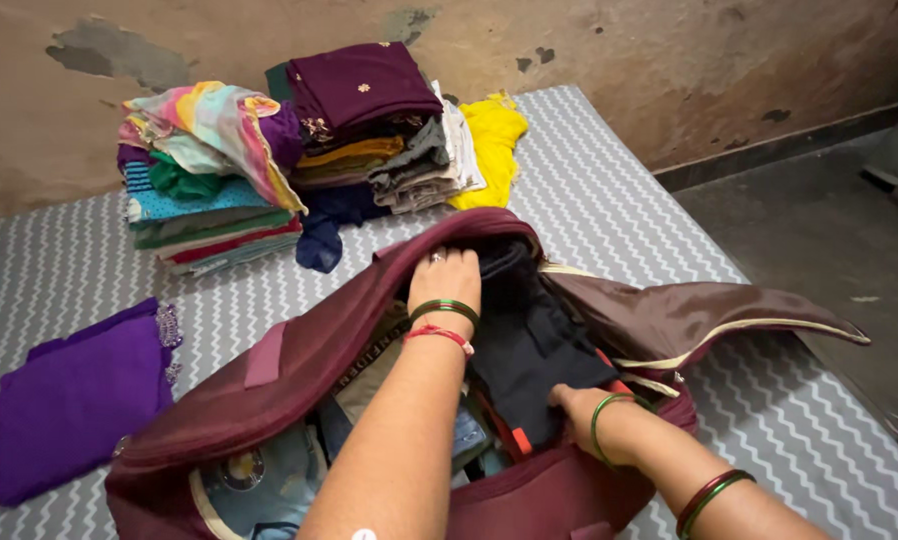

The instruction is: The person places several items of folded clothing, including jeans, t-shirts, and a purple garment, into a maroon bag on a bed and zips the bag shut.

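Head view: maroon bag open on mattress, near front edge. Left hand presses black garment at bag's far end, fingers curled. Right hand grips garment's near edge. Folded piles at far edge; purple cloth left.

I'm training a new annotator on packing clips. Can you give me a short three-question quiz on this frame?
1. True or false: the folded purple garment lies inside the maroon bag.
2. Which hand rests at the far rim of the bag opening, on the black garment: left or right?
3. How many stacks of folded clothes stand by the wall: A) one, B) two, C) four?

Key:
1. False: it lies on the zigzag sheet, beside the bag.
2. Left; the right hand is tucked lower in.
3. B: a pastel stack and a dark stack.
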